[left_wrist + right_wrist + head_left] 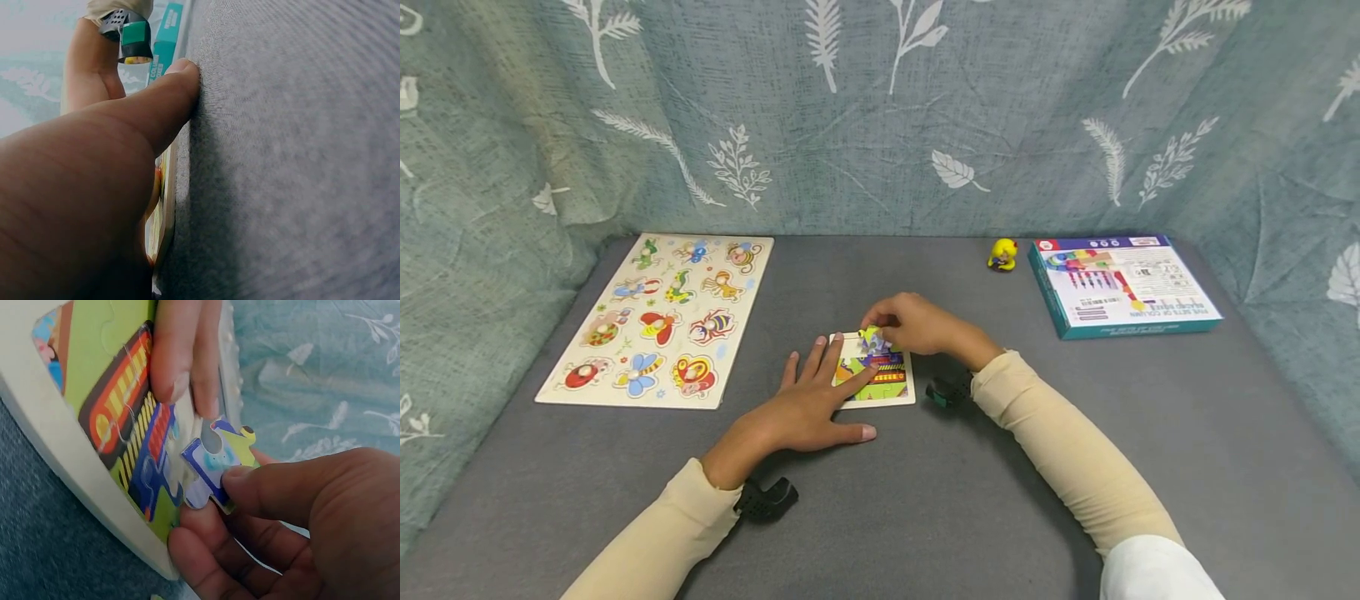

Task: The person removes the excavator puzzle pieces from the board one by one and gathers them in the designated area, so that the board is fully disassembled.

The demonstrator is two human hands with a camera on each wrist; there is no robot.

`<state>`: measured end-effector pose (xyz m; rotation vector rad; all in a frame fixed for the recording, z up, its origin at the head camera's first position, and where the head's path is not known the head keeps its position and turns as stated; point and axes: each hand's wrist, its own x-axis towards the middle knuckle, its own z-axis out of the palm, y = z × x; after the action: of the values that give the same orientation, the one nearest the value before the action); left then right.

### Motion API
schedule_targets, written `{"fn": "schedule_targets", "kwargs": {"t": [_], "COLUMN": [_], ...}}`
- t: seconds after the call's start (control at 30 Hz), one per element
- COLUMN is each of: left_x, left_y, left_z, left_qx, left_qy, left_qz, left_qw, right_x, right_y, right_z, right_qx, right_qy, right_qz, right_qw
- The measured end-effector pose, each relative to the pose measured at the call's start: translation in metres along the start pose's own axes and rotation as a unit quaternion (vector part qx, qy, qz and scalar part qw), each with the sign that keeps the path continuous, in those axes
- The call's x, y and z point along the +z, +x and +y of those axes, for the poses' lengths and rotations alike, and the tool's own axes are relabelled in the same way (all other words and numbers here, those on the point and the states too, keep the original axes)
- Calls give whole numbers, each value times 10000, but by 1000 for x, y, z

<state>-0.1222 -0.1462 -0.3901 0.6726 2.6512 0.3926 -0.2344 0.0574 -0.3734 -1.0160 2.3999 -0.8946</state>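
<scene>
A small jigsaw puzzle in a pale frame lies flat on the grey table, its lower part filled with joined pieces in green, red and orange. My left hand lies spread over the left side of this puzzle, fingers straight, the index fingertip on the pieces and the thumb on the table below the frame. Between thumb and fingers, my right hand pinches a loose puzzle piece, blue, purple and yellow-green. The piece is tilted close over the upper part of the frame, beside the joined pieces.
On the left lies a large board of insect and animal pictures. A yellow-haired figurine stands at the back, near a teal and white box on the right. A patterned curtain hangs behind the table.
</scene>
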Motion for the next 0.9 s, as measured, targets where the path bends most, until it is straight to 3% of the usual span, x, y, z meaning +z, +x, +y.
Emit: {"fn": "schedule_targets", "kwargs": {"t": [0.3, 0.57, 0.9], "left_x": [1, 2, 2], "left_y": [0, 1, 1], "left_z": [0, 0, 1], "left_qx": [-45, -53, -86], "left_qy": [25, 56, 29], "left_qz": [26, 92, 63], "left_qw": [10000, 9999, 9999], "right_x": [-5, -6, -11], "right_y": [-4, -7, -17], "right_z": [6, 12, 20], "right_qx": [-76, -270, -216], "right_qy": [143, 170, 217], "right_qz": [286, 916, 934], "right_qw": [9995, 9953, 9952]}}
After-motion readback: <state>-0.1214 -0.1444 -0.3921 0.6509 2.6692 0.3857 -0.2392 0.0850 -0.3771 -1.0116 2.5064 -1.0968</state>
